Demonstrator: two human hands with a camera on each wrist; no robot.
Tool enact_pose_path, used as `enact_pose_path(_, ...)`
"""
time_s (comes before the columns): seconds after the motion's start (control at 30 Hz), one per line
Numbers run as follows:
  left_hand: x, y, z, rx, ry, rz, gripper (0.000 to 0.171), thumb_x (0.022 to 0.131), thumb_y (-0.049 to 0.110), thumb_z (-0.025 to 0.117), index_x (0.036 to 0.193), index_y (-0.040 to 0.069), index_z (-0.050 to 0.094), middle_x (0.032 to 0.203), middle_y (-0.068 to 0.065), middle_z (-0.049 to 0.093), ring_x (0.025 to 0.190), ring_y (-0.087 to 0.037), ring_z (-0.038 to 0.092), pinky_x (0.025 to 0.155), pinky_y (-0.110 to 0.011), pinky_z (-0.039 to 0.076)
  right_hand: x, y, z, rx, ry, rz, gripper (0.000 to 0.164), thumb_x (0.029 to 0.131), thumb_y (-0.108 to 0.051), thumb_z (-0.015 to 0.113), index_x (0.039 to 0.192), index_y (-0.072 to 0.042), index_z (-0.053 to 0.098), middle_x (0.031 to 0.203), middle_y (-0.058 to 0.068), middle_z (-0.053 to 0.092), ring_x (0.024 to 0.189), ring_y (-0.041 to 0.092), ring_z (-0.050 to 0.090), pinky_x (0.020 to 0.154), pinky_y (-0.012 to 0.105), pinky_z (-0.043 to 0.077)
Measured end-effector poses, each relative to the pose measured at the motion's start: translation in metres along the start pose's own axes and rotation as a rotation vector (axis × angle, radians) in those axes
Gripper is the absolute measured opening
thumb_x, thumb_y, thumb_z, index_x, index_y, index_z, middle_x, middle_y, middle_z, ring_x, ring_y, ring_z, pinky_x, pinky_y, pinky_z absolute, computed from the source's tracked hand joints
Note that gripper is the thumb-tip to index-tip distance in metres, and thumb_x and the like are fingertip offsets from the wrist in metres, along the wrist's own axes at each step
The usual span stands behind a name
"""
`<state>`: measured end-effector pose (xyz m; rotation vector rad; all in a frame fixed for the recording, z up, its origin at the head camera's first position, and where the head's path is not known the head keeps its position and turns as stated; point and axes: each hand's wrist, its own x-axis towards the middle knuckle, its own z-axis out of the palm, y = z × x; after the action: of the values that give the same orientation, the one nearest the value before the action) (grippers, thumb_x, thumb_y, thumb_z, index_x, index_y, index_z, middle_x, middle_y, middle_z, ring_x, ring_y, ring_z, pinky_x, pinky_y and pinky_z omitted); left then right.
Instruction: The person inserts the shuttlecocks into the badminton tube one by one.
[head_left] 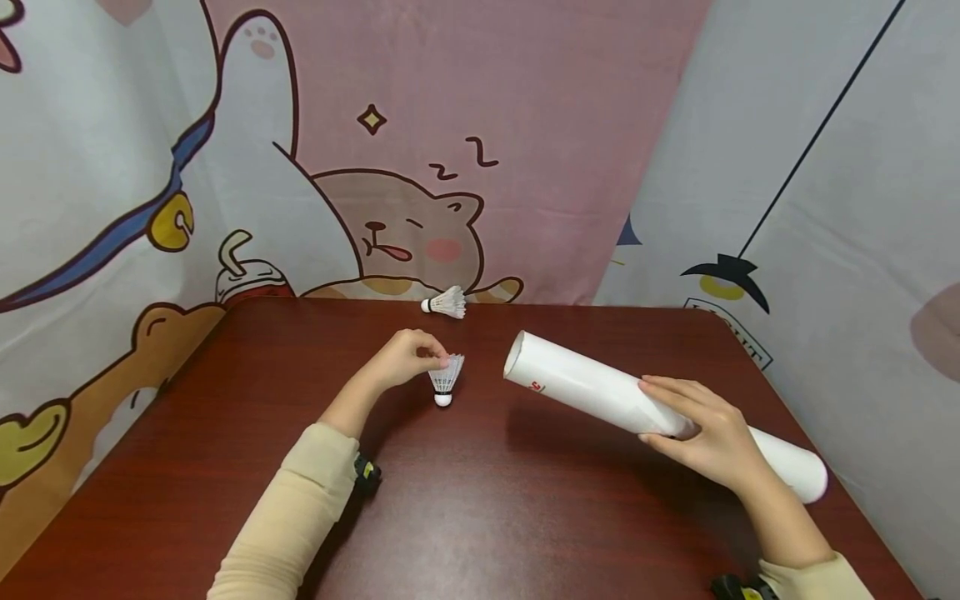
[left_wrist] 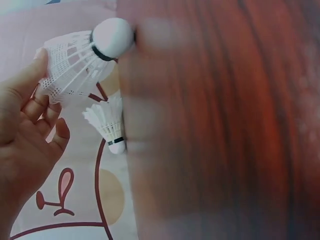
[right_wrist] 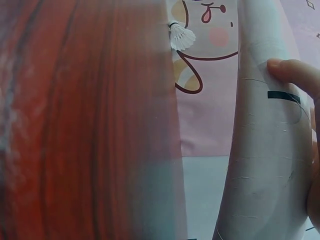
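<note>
My left hand (head_left: 407, 358) pinches the skirt rim of a white shuttlecock (head_left: 446, 379) between thumb and fingers. Its cork points down, and in the left wrist view the netted skirt (left_wrist: 70, 65) shows beside the fingertips. My right hand (head_left: 705, 425) grips a long white tube (head_left: 585, 379) around its middle. The tube is tilted, with its round end toward the left hand raised above the table. A second shuttlecock (head_left: 447, 302) lies on its side at the table's far edge, its cork to the left; neither hand touches it.
The brown wooden table (head_left: 465, 517) runs back to a cloth backdrop (head_left: 540, 150) printed with cartoon animals. The backdrop stands close behind the far edge and along both sides.
</note>
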<state>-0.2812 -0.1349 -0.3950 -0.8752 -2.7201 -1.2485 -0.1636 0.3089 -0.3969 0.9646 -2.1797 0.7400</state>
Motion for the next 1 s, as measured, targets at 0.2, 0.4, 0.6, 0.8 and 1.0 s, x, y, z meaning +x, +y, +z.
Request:
enact_pose_path(0.2,-0.007,0.008,-0.005,-0.083,0.140,0.019,0.005,0.083,0.006,0.075,0.085,0.002,0.073,0.079,0.000,0.064,0.081,-0.017,0.055,0.074,-0.034,0.045,0.000,0.001,0.002,-0.013,0.000,-0.008,0.064,0.082,-0.057,0.065,0.119,-0.005,0.068,0.119,0.013,0.063,0.109,0.016,0.055,0.079,0.009,0.037)
enact_pose_path(0.4,-0.011,0.024,-0.001,-0.193,0.315,0.083,0.005,0.080,0.001,0.075,0.083,-0.001,0.072,0.078,-0.006,0.065,0.076,-0.016,0.054,0.070,-0.031,0.042,0.000,0.000,0.003,-0.017,0.001,-0.011,0.064,0.083,-0.057,0.064,0.119,-0.005,0.068,0.119,0.013,0.064,0.108,0.017,0.055,0.083,0.008,0.036)
enact_pose_path(0.6,-0.019,0.063,0.003,-0.317,0.429,0.126,0.009,0.081,0.000,0.073,0.083,-0.007,0.068,0.078,-0.015,0.064,0.073,-0.012,0.051,0.067,-0.030,0.041,-0.001,-0.001,0.003,-0.023,0.003,-0.006,0.063,0.083,-0.058,0.064,0.119,-0.005,0.068,0.119,0.012,0.064,0.109,0.016,0.055,0.083,0.009,0.036)
enact_pose_path(0.8,-0.026,0.098,0.008,-0.384,0.496,0.190,0.014,0.083,0.004,0.074,0.082,-0.009,0.068,0.078,-0.019,0.064,0.072,-0.008,0.050,0.063,-0.026,0.041,-0.001,-0.002,0.003,-0.033,0.005,-0.012,0.064,0.083,-0.058,0.063,0.118,-0.005,0.068,0.119,0.012,0.064,0.108,0.015,0.055,0.069,0.010,0.039)
enact_pose_path(1.0,-0.025,0.110,0.022,-0.386,0.574,0.194,0.006,0.079,-0.009,0.072,0.082,-0.012,0.067,0.077,-0.021,0.062,0.072,-0.007,0.050,0.064,-0.029,0.042,0.002,-0.005,0.002,-0.020,0.011,-0.018,0.063,0.084,-0.057,0.063,0.117,-0.003,0.068,0.117,0.015,0.064,0.107,0.014,0.054,0.054,0.009,0.038)
